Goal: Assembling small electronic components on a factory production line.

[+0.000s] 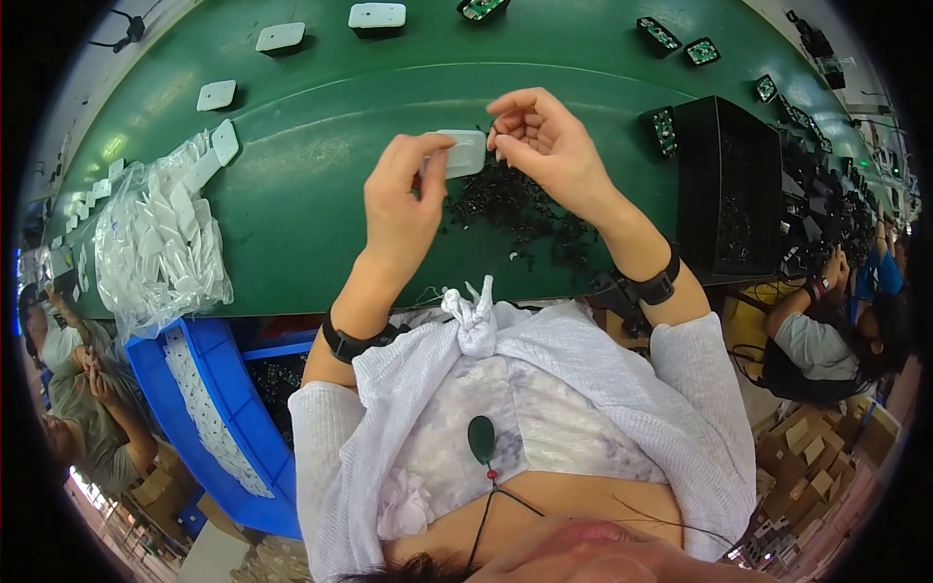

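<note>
My left hand pinches a white plastic cover with rounded corners between thumb and fingers, holding it over the green table. Just right of the cover, my right hand has its thumb and fingers drawn together near the cover's edge. Whatever sits in those fingertips is too small to make out. Below both hands, a loose heap of small black parts spreads over the table towards my right forearm.
A clear plastic bag of white covers lies on the left. Single white covers and black housings with green circuit boards line the far side. A black box stands right, a blue bin lower left. People work at both sides.
</note>
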Demonstrator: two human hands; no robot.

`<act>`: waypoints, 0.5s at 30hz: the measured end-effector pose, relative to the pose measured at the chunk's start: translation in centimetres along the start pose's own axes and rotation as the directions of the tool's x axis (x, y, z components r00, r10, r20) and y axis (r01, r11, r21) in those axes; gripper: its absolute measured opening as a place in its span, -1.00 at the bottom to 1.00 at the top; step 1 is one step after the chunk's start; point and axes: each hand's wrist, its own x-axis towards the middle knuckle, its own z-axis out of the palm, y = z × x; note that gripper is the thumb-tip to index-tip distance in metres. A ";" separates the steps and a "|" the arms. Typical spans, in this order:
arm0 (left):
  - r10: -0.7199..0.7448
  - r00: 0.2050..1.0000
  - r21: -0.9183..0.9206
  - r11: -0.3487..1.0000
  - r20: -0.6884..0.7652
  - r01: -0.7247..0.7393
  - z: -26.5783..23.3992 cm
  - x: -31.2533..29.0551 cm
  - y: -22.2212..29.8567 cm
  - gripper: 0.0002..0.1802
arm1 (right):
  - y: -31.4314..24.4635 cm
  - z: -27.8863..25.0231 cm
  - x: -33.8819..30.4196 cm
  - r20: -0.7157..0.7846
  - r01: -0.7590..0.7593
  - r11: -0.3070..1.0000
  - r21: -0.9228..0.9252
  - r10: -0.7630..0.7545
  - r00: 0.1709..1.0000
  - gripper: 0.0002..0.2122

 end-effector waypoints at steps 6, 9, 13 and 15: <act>0.001 1.000 -0.121 0.993 0.018 0.001 1.1 0.6 0.8 -0.84 | -1.7 -0.7 -0.3 0.019 -0.093 0.993 0.077 0.092 0.996 -0.88; -0.014 1.000 -0.148 0.989 0.016 0.016 1.1 0.8 1.4 -0.82 | -1.9 -0.7 -0.2 -0.010 -0.129 0.992 0.013 0.129 0.992 -0.90; 0.079 0.996 -0.110 0.991 0.035 -0.075 0.8 1.2 1.9 -0.83 | -2.6 0.4 0.2 0.041 -0.174 0.984 -0.030 0.175 0.984 -0.84; 0.151 0.988 -0.080 0.985 0.013 -0.150 0.7 1.2 1.5 -0.86 | -2.3 0.4 0.6 0.086 -0.189 0.979 -0.072 0.195 0.977 -0.86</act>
